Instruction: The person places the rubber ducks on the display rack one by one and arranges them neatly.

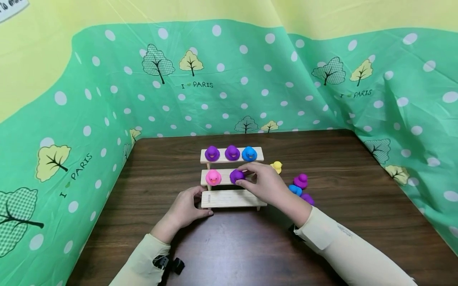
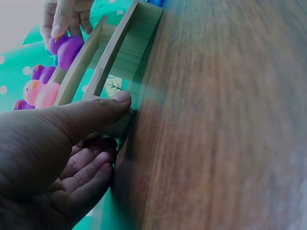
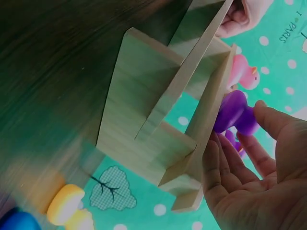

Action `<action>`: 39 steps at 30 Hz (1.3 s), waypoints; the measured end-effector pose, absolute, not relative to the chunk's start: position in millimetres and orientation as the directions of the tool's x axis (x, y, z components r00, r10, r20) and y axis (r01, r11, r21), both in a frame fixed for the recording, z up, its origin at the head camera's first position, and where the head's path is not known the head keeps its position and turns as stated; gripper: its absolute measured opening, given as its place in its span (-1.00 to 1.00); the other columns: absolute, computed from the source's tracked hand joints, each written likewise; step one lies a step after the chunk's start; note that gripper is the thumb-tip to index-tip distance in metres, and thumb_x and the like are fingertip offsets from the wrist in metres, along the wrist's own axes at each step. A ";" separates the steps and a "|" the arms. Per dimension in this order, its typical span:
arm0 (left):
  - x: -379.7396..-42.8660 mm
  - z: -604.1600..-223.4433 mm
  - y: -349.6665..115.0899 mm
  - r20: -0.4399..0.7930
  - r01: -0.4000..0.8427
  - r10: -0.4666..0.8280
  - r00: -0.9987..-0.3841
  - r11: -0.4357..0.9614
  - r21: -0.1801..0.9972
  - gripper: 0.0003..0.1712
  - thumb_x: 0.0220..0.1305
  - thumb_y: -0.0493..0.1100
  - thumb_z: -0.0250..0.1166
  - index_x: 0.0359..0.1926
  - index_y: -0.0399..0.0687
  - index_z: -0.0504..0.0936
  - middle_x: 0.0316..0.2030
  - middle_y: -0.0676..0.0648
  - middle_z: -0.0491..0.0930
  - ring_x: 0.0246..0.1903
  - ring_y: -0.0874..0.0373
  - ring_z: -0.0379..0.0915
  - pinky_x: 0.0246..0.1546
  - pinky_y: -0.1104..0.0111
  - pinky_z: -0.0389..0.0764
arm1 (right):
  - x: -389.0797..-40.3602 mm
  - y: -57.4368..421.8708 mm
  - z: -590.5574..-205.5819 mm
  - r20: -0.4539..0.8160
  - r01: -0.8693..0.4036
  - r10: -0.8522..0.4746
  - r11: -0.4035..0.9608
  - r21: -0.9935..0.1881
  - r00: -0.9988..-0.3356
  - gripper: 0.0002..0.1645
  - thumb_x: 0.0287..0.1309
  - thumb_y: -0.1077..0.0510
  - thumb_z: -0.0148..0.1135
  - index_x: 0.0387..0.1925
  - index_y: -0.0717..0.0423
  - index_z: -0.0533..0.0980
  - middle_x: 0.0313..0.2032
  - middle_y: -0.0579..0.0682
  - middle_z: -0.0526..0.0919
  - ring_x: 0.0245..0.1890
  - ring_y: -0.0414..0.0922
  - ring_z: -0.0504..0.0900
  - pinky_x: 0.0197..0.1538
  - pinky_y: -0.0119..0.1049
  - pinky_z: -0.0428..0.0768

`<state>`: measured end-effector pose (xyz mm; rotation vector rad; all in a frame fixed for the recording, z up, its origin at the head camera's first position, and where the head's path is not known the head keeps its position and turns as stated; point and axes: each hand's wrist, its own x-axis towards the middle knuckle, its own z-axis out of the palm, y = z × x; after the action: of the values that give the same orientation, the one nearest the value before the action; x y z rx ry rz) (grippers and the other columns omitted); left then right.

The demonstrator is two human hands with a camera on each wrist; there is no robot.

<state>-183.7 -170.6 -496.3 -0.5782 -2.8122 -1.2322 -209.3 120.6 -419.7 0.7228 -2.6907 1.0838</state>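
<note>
A three-step wooden rack (image 1: 234, 199) stands on the table. My right hand (image 1: 264, 182) pinches a purple rubber duck (image 1: 236, 177) between thumb and fingertips at the middle step; the right wrist view shows this purple duck (image 3: 232, 112) upright against that step. Beside it on the left sits a pink duck (image 1: 213, 177). On the top step are two purple ducks, one at the left (image 1: 212, 153) and one in the middle (image 1: 232, 153), then a blue duck (image 1: 249, 154). My left hand (image 1: 183, 209) holds the rack's lower left end, thumb in front, fingers partly hidden behind.
Right of the rack lie a yellow duck (image 1: 277, 167), a magenta-purple duck (image 1: 301, 181), a blue duck (image 1: 295, 190) and another purple duck (image 1: 307, 198), partly behind my right arm. A green patterned cloth (image 1: 229, 107) encloses the dark wooden table (image 1: 161, 167) at the back and sides.
</note>
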 end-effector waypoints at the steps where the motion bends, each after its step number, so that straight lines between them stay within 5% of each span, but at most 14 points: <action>1: -183.7 -496.3 -170.6 0.161 0.340 0.326 -0.931 0.621 0.706 -0.40 -0.16 -0.17 0.78 -0.09 -0.03 0.65 -0.25 0.10 0.74 -0.17 0.19 0.70 -0.05 0.18 0.68 | -209.6 119.1 -419.8 0.308 -0.486 -0.378 0.629 -0.607 -0.873 -0.65 0.21 0.01 0.57 0.01 -0.10 0.72 -0.09 -0.19 0.75 -0.09 -0.13 0.73 -0.08 -0.18 0.71; 26: -183.2 -494.7 -169.6 0.155 0.335 0.322 -0.934 0.640 0.691 -0.41 -0.16 -0.14 0.78 -0.11 -0.02 0.65 -0.24 0.09 0.73 -0.16 0.17 0.71 -0.03 0.17 0.69 | -208.8 114.7 -419.9 0.287 -0.482 -0.387 0.723 -0.496 -0.876 -0.50 0.22 -0.12 0.53 0.12 -0.02 0.71 0.02 -0.09 0.76 -0.09 -0.12 0.71 -0.04 -0.15 0.69; 39: -182.4 -494.7 -170.4 0.144 0.324 0.316 -0.938 0.648 0.690 -0.41 -0.15 -0.12 0.78 -0.10 0.00 0.65 -0.23 0.12 0.72 -0.14 0.19 0.70 -0.01 0.18 0.67 | -199.5 176.0 -408.4 0.335 -0.502 -0.375 0.679 -0.536 -0.865 -0.57 0.20 0.10 0.57 0.09 0.06 0.69 -0.02 -0.06 0.75 -0.04 0.00 0.73 -0.01 0.05 0.69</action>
<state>-182.4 -170.4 -494.7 -0.5518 -2.8422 -1.1926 -199.5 176.0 -408.4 0.7114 -2.6938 0.9472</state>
